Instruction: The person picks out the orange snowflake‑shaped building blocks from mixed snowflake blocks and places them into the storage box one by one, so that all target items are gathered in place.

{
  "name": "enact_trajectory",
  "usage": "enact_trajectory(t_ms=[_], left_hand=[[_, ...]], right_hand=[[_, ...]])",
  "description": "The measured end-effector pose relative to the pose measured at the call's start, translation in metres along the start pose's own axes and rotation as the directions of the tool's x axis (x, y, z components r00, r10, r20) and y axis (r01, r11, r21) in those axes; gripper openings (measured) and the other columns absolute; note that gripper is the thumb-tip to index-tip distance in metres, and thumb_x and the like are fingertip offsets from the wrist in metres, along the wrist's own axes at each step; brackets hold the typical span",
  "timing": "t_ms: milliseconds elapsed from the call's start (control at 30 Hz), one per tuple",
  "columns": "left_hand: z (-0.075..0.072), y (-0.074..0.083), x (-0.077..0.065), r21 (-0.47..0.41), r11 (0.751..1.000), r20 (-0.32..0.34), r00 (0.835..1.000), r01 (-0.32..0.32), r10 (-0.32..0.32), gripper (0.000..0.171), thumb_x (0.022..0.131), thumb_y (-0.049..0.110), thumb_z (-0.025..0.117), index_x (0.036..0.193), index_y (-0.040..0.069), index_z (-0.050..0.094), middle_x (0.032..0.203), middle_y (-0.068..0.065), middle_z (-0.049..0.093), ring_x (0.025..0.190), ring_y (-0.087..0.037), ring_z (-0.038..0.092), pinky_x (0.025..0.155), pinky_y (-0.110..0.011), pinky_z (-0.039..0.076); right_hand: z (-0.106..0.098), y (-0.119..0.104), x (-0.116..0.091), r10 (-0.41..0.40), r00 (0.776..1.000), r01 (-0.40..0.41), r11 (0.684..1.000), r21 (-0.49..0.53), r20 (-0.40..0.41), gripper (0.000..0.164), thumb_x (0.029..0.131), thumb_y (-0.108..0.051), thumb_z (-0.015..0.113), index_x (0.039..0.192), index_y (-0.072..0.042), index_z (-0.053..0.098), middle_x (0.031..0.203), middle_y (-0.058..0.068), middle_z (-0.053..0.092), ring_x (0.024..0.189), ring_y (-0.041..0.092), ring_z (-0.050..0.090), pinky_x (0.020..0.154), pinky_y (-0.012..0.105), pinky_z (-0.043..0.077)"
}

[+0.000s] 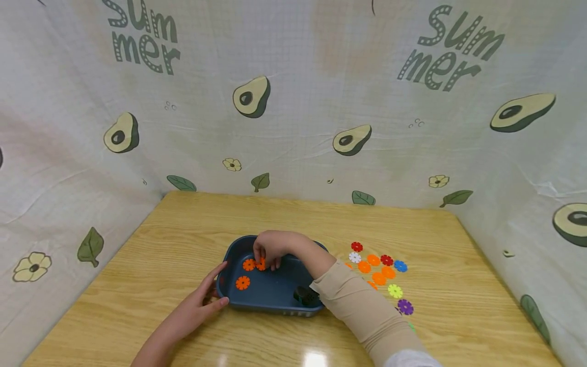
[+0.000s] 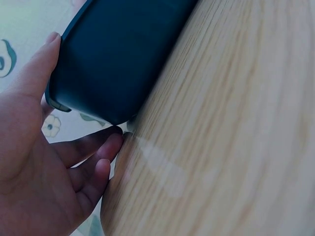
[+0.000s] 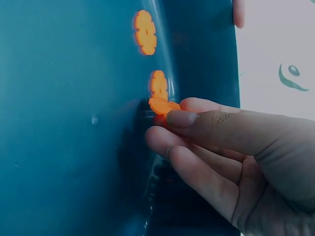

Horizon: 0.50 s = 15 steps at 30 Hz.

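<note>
A dark blue plastic basin (image 1: 257,306) stands on the wooden table. My left hand (image 1: 202,306) grips its left end, thumb by the near corner and forefinger up along the rim; in the left wrist view the thumb lies against the basin wall (image 2: 113,59). Inside the basin, my right hand (image 1: 278,243) pinches an orange flower-shaped disc (image 3: 163,105) between thumb and forefinger. Just beyond that piece, a second orange disc (image 3: 159,83) lies on the basin floor, and another orange disc (image 1: 242,283) lies nearer the front.
Right of the basin, several loose discs are scattered on the table, among them a red disc (image 1: 356,246), a blue disc (image 1: 400,266), a yellow disc (image 1: 395,291) and a purple disc (image 1: 405,307). A printed cloth (image 1: 293,127) hangs behind and along both sides.
</note>
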State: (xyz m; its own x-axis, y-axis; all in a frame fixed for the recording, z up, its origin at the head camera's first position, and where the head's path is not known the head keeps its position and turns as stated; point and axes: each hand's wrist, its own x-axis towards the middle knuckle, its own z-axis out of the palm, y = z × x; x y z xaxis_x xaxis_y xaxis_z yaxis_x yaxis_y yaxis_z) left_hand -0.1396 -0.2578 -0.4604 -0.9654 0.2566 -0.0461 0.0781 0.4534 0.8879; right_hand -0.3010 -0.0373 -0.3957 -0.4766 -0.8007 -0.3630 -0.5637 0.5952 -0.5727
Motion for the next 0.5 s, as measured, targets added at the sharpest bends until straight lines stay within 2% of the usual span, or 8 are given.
enact_trajectory(t_ms=[233, 500], left_hand=[[0.0000, 0.0000, -0.0006, -0.007, 1.000, 0.004, 1.000, -0.007, 0.007, 0.074, 0.097, 0.023, 0.063, 0.156, 0.025, 0.019, 0.136, -0.023, 0.047, 0.108, -0.028, 0.054, 0.082, -0.027, 0.046], [-0.0001, 0.0000, -0.0003, -0.009, 1.000, 0.008, 1.000, -0.010, 0.010, 0.074, 0.097, 0.023, 0.062, 0.156, 0.026, 0.018, 0.137, -0.024, 0.046, 0.110, -0.028, 0.054, 0.084, -0.026, 0.045]], right_hand=[[0.0020, 0.0004, -0.0008, -0.013, 1.000, 0.013, 1.000, -0.026, 0.013, 0.016, 0.087, 0.007, 0.067, 0.094, -0.007, 0.070, 0.080, 0.000, 0.065, 0.061, 0.018, 0.066, 0.058, 0.033, 0.055], [0.0060, 0.0006, -0.0003, 0.033, 0.998, -0.031, 0.999, -0.034, 0.062, 0.014, 0.090, 0.005, 0.065, 0.095, -0.009, 0.065, 0.084, 0.005, 0.063, 0.061, 0.019, 0.065, 0.057, 0.031, 0.054]])
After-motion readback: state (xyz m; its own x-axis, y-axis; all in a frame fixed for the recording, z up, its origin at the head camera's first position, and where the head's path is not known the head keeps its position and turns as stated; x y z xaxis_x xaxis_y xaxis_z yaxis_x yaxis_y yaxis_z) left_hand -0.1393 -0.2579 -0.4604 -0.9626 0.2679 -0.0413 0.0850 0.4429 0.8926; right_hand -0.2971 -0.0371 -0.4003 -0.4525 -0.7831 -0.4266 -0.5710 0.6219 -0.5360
